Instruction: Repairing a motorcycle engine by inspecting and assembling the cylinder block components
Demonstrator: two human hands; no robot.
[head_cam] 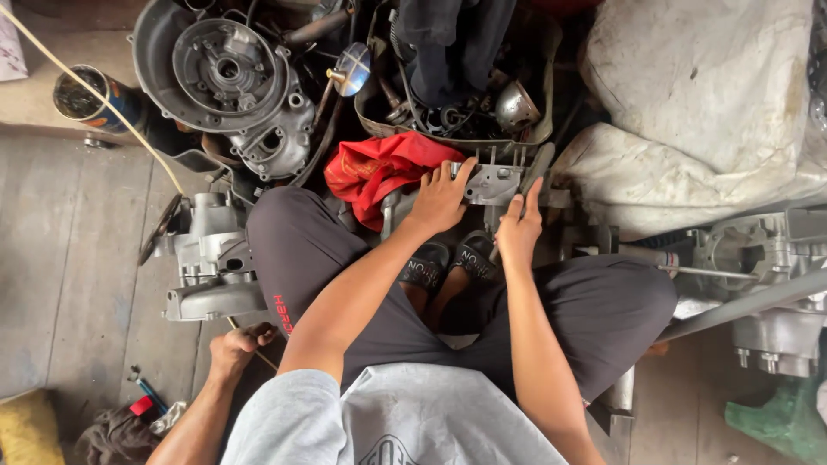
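At the far left I see a round tin can [86, 96] lying on the grey board floor, with a cream cord [129, 129] running across it. Beside it is a big round engine cover [228, 69] of dull cast metal with ribs and holes. Below it stands a pale aluminium engine case [211, 258], blocky and dusty, touching the left knee.

At the lower left another person's hand [237, 344] is closed around a thin stick [258, 351].

In the middle a crumpled red cloth [388, 168] lies just beside the left hand [439, 198]. This hand has its fingers curled over the top edge of a grey cast metal part [493, 183] and its thumb is raised against the part's front, so it holds the part. The part is flat-faced, with small holes and lugs. It stands on the floor between the red cloth and the sacks, just above the feet in black sandals [452, 258].

The right hand [519, 228] touches the right side of the same part. Its fingers are straight and close together, pointing up, and do not grip anything.

To the right are rough, stained white sacks [706, 103]. Below them are a second aluminium case [758, 258] and a smooth grey metal tube [741, 306].
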